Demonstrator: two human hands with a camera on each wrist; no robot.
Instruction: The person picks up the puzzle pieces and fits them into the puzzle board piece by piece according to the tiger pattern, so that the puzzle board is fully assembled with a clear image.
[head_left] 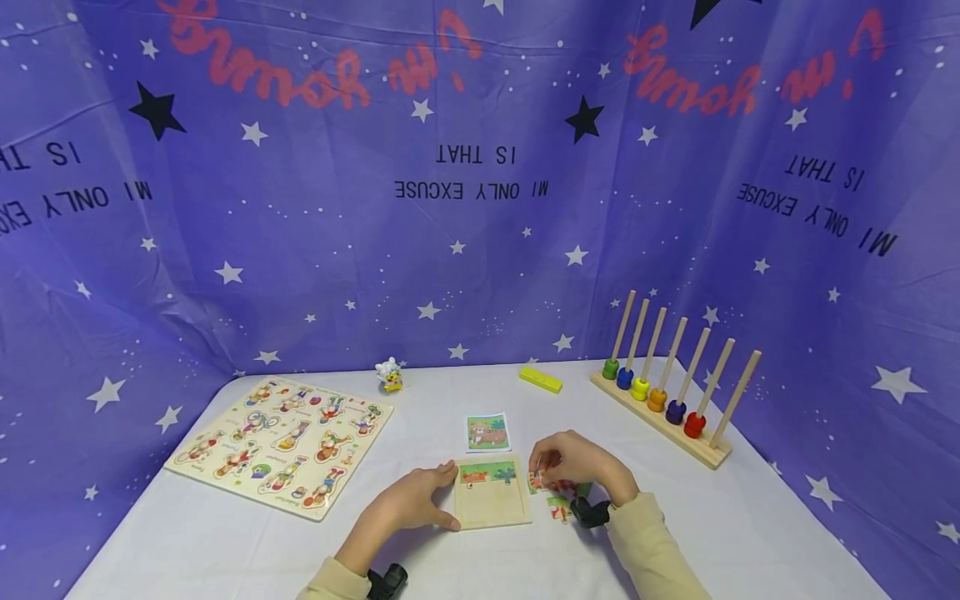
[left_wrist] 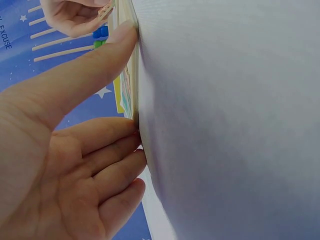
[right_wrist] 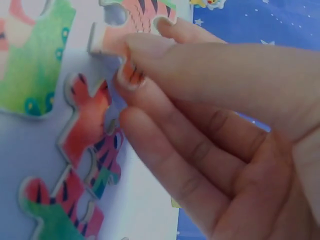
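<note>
The left hand (head_left: 411,500) rests against the left side of a shallow wooden tray (head_left: 491,510), fingers near its top corner and thumb near its bottom corner. In the left wrist view, the thumb and fingers of the left hand (left_wrist: 75,150) touch the tray's edge. Joined puzzle pieces (head_left: 476,476) lie along the tray's top. Just right of the tray, the right hand (head_left: 581,461) pinches a striped orange piece (right_wrist: 107,39) between thumb and fingers. Loose pieces, one of them red and striped (right_wrist: 87,122), lie under and beside that hand.
A picture card (head_left: 487,433) lies behind the tray. Farther back are a yellow block (head_left: 540,381) and a small white figure (head_left: 389,375). A large picture board (head_left: 281,442) lies at left; a pegged rack with coloured rings (head_left: 660,417) stands at right. A purple curtain hangs behind.
</note>
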